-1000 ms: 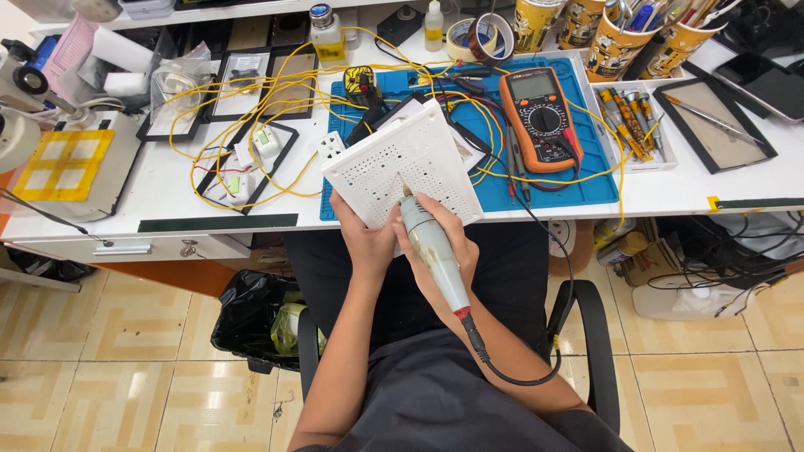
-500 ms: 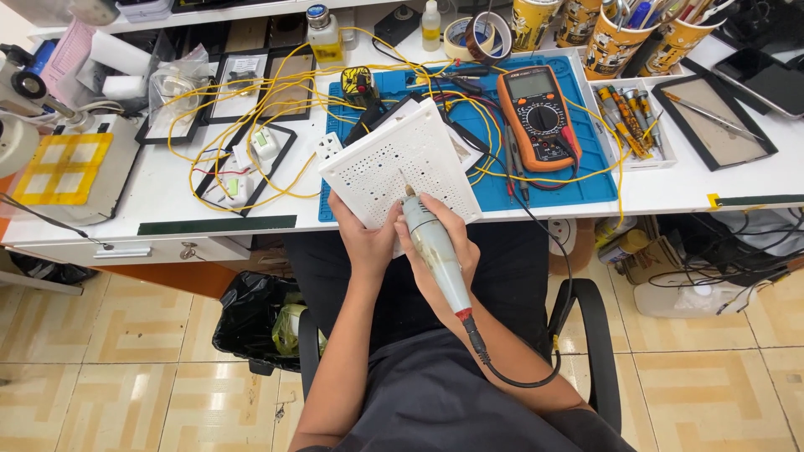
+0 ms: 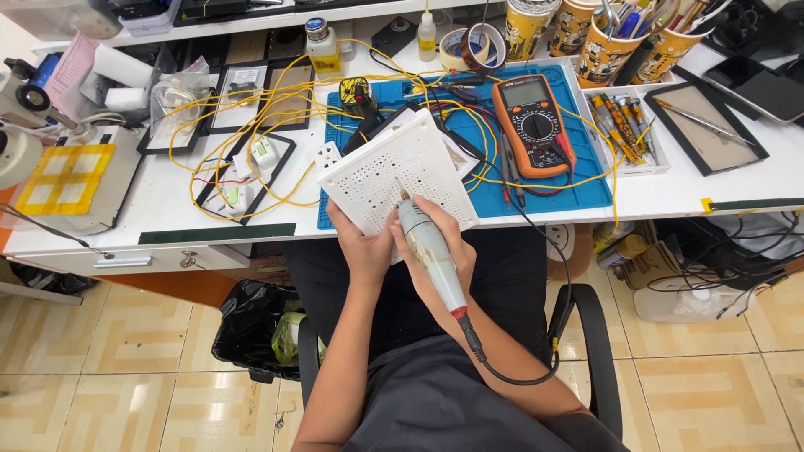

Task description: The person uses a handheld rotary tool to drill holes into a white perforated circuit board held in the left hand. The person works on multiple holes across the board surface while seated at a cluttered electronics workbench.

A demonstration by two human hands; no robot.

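Panel (image 3: pixel 394 172) is gripped at its near edge by left hand (image 3: pixel 362 243); tool (image 3: pixel 429 249), clasped in right hand (image 3: pixel 435 251), is aimed up onto it.

The white panel (image 3: pixel 394 172), dotted with small holes, looks to be matt plastic. The rotary tool (image 3: pixel 431 251) has a pale, smooth plastic body with a slight sheen, and its cord (image 3: pixel 502 368) is covered in black rubber. A dull, rubbery surface is shown by the blue mat (image 3: pixel 536 180), while the bench (image 3: pixel 670 188) is smooth white laminate. The meter (image 3: pixel 532 125) is cased in orange and black plastic. The floor (image 3: pixel 109 360) is laid with glossy tiles
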